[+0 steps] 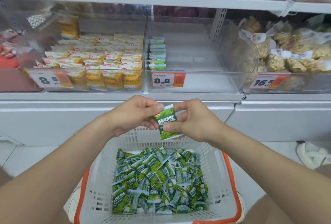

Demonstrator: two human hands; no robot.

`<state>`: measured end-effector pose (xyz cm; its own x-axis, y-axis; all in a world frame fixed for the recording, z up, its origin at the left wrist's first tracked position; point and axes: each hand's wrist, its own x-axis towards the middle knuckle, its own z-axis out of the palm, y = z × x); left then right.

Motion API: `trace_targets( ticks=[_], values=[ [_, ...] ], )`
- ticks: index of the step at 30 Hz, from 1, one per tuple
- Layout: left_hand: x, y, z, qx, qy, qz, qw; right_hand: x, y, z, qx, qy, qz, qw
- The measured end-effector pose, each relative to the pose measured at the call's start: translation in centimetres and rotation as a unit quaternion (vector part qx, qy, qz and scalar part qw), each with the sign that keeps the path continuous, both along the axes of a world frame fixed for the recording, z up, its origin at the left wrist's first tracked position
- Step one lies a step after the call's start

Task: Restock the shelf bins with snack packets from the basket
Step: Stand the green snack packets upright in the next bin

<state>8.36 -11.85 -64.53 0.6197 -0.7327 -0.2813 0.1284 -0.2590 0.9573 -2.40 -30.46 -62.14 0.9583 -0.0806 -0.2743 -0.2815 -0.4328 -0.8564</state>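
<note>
Left forearm (71, 154) and right forearm (259, 152) come in from the bottom corners and converge over the far rim of the basket (100, 179). Beyond the basket, white shelf (107, 96) runs full width, front ledge past the basket's far wall. Straight beyond the basket sits the clear middle bin (206, 82): open top, mostly bare floor, wide free room to the right of a single row of green packets (157, 53) stood against its left wall. Price tag (167, 80) reading 8.8 on its front. Bin beyond-left of the basket holds yellow packets (100, 57), packed close; bin beyond-right holds bagged pale snacks (295, 53). Basket is white with slotted walls, orange handle (231, 175) folded down along the rim. Pile of green packets (159, 180) covers its floor, well below the rim. Left hand (136, 114) and right hand (195, 120) meet above the basket's far rim, wrists bent inward, fingers curled. Both pinch one green packet (166, 123): left thumb and fingers on its upper left edge, right thumb and fingers on its right side. Packet upright, slightly tilted, apart from bin and pile, seen against the shelf's white front.
</note>
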Motion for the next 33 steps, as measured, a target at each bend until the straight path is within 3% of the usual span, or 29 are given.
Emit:
trace_targets(
  ticks=[5, 8, 9, 12, 14, 17, 22, 28, 33],
  values=[
    [-0.1, -0.3, 1.2, 0.006, -0.053, 0.056, 0.997, 0.3, 0.5, 0.9, 0.063, -0.022, 0.021, 0.998],
    [0.5, -0.6, 2.1, -0.019, -0.155, 0.162, 0.974, 1.9, 0.2, 1.2, 0.005, -0.102, -0.003, 0.995],
    [1.0, -0.6, 2.2, -0.003, -0.242, 0.200, 0.949, 2.5, 0.1, 1.4, -0.019, -0.144, -0.022, 0.989],
    [2.4, -0.4, 2.1, 0.079, -0.504, 0.248, 0.823, 4.5, -0.3, 2.9, -0.073, -0.280, -0.095, 0.952],
    [2.9, -0.3, 1.8, 0.108, -0.567, 0.232, 0.783, 6.0, -0.8, 4.0, -0.098, -0.343, -0.116, 0.927],
    [3.3, -0.6, 1.5, 0.174, -0.596, 0.216, 0.753, 8.6, -1.7, 4.6, -0.176, -0.371, -0.113, 0.905],
    [3.7, -1.1, 1.6, 0.197, -0.607, 0.239, 0.732, 13.0, -3.1, 3.5, -0.289, -0.266, -0.084, 0.916],
    [4.6, -1.7, 2.0, 0.185, -0.574, 0.276, 0.748, 15.8, -3.2, 5.0, -0.271, -0.091, -0.032, 0.958],
    [4.8, -1.7, 1.9, 0.167, -0.576, 0.284, 0.748, 17.3, -2.3, 5.5, -0.289, -0.012, -0.017, 0.957]
  ],
)
